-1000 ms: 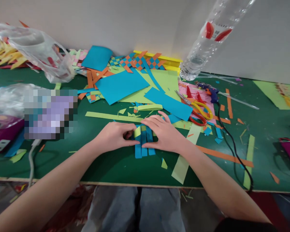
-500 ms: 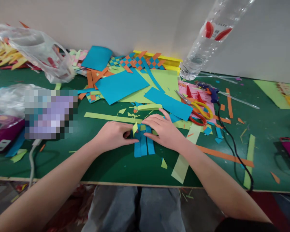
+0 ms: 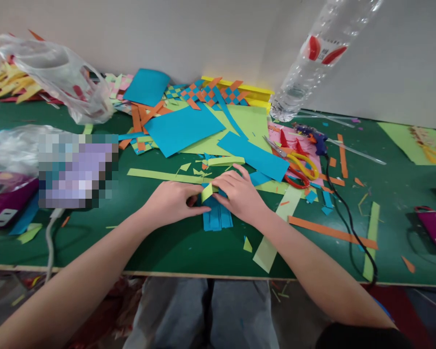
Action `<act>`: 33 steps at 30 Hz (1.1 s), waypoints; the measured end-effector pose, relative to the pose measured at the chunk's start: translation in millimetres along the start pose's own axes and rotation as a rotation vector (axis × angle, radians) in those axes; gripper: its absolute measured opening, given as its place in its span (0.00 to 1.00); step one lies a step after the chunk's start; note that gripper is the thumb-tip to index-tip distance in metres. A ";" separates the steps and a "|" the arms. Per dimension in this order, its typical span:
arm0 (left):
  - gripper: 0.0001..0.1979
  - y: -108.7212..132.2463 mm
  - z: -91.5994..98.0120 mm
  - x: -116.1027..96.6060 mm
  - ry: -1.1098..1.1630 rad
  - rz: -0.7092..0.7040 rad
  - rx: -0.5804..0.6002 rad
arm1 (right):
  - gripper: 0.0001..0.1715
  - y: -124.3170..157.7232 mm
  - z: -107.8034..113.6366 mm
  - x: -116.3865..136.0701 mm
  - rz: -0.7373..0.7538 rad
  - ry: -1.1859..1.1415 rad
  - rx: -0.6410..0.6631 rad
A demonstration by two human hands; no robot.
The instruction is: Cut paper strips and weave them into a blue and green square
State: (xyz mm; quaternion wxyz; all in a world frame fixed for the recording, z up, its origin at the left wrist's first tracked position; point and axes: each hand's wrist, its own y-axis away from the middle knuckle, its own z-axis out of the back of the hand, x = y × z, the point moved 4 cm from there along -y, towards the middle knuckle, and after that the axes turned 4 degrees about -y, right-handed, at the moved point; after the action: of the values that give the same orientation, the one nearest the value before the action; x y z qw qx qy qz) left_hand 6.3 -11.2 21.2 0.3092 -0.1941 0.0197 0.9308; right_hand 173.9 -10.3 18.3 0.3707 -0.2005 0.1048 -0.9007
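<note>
Between my hands lie several blue paper strips point(image 3: 218, 219), side by side and hanging toward the table's front edge. A short light green paper strip point(image 3: 207, 193) crosses their upper part, its left end folded up. My left hand point(image 3: 174, 201) is closed at the left edge of the blue strips, thumb toward them and fingertips partly hidden. From the right, my right hand point(image 3: 238, 194) has its thumb and fingers closed on the green strip where it crosses the blue ones. Its fingers cover much of the crossing.
Scissors point(image 3: 303, 167), a glue gun point(image 3: 318, 140) with a black cord and blue sheets point(image 3: 183, 128) lie beyond my hands. A plastic bottle point(image 3: 305, 72) leans against the wall. Paper scraps are scattered around. A blurred purple object point(image 3: 80, 174) with a cable is at left.
The right fingers have shifted slightly left, onto the green strip, which now shows a wider face. The blue strips have drawn closer together, their lower ends a little higher.
</note>
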 end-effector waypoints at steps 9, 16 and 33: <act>0.16 0.5 0.2 2.5 -0.115 0.019 -0.010 | 0.12 0.5 -0.3 -1.8 -0.011 -0.017 0.031; 0.17 0.5 1.2 0.7 -0.093 0.031 0.005 | 0.12 3.6 12.9 -1.2 -0.016 -0.036 -0.043; 0.15 0.6 2.8 1.2 -0.138 0.002 -0.025 | 0.29 7.8 7.5 4.1 -0.152 -0.216 0.221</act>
State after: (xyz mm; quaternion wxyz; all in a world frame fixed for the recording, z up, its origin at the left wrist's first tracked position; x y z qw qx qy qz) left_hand 4.1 -10.6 23.2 0.3064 -0.1331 -0.0132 0.9425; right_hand 179.4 -18.9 23.6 0.3303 -0.2615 -0.0508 -0.9055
